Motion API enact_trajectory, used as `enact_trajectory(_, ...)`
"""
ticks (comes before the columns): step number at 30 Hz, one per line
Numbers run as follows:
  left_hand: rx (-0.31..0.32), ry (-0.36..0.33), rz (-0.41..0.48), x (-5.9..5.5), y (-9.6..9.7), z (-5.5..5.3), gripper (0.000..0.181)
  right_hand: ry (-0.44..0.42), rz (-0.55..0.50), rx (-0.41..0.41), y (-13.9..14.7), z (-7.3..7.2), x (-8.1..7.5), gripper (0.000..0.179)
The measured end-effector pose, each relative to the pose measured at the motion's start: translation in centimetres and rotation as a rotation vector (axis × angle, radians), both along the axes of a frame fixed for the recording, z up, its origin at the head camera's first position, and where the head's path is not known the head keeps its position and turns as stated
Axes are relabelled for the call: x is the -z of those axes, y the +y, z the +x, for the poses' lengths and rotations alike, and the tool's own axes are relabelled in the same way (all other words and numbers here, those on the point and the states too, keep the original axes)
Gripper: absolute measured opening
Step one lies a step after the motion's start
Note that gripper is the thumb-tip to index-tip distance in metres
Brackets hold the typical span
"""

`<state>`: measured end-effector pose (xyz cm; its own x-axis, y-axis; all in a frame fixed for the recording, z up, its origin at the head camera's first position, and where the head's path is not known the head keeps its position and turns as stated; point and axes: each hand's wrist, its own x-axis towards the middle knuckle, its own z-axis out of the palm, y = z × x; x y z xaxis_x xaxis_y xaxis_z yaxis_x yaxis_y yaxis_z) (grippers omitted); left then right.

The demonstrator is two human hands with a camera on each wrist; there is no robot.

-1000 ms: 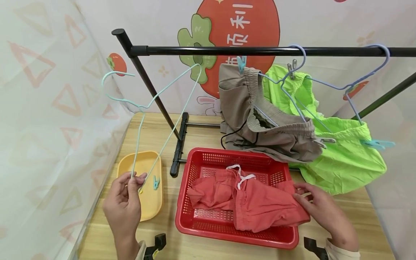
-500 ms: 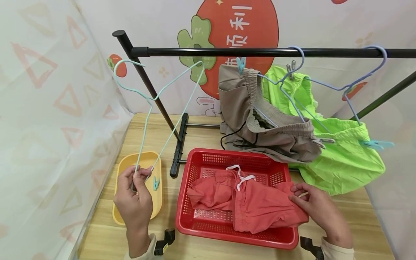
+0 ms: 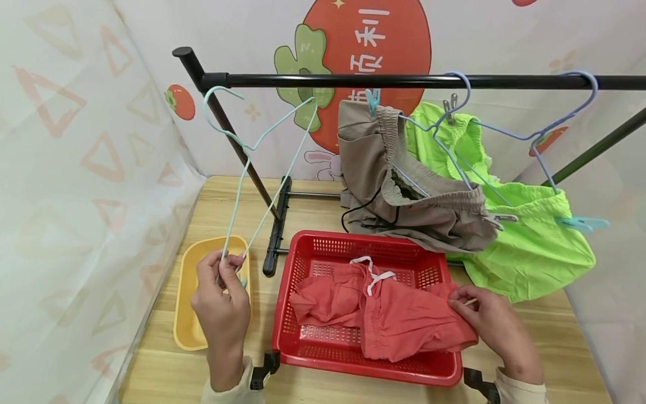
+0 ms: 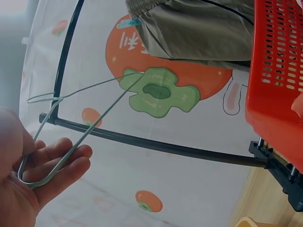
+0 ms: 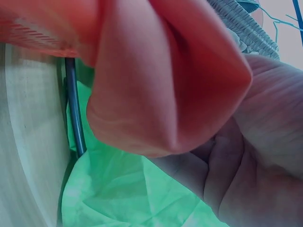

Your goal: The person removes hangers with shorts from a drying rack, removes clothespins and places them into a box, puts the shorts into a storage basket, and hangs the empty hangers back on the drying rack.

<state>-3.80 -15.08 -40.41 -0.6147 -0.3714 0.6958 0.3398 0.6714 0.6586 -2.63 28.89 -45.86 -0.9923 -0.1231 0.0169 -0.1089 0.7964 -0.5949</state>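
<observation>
My left hand (image 3: 222,303) grips a mint-green wire hanger (image 3: 247,149) by one end corner, thumb against the fingers. The hanger points upward, its hook near the left end of the black rack. In the left wrist view, the wire loop crosses the curled fingers of the left hand (image 4: 57,165). Red shorts (image 3: 404,322) with a white drawstring lie in a red perforated basket (image 3: 363,370). At the basket's right side, my right hand (image 3: 497,322) pinches the edge of these shorts. Up close in the right wrist view, the red cloth (image 5: 132,85) hides part of the fingertips.
A black rack bar (image 3: 323,81) spans the back. Grey-brown shorts (image 3: 368,146) and lime-green shorts (image 3: 530,252) hang from it on blue hangers with clips. Left of the basket stands a yellow tray (image 3: 188,303); a teal clothespin in it is mostly hidden by the left hand.
My left hand has moved right with the hanger, whose hook has come closer to the rack's end and risen. The right hand keeps its pinch on the red shorts, barely moving.
</observation>
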Motion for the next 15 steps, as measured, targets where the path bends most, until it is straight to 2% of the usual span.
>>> enact_trajectory(6,-0.031,0.019,-0.039,-0.1,0.4,-0.6,0.011,0.019,0.016,-0.013,-0.2,0.0,0.1,0.017)
enact_trajectory(15,-0.053,0.003,-0.029,-0.2,0.5,-1.2,0.011,-0.072,0.019,-0.024,-0.1,0.0,-0.2,0.012)
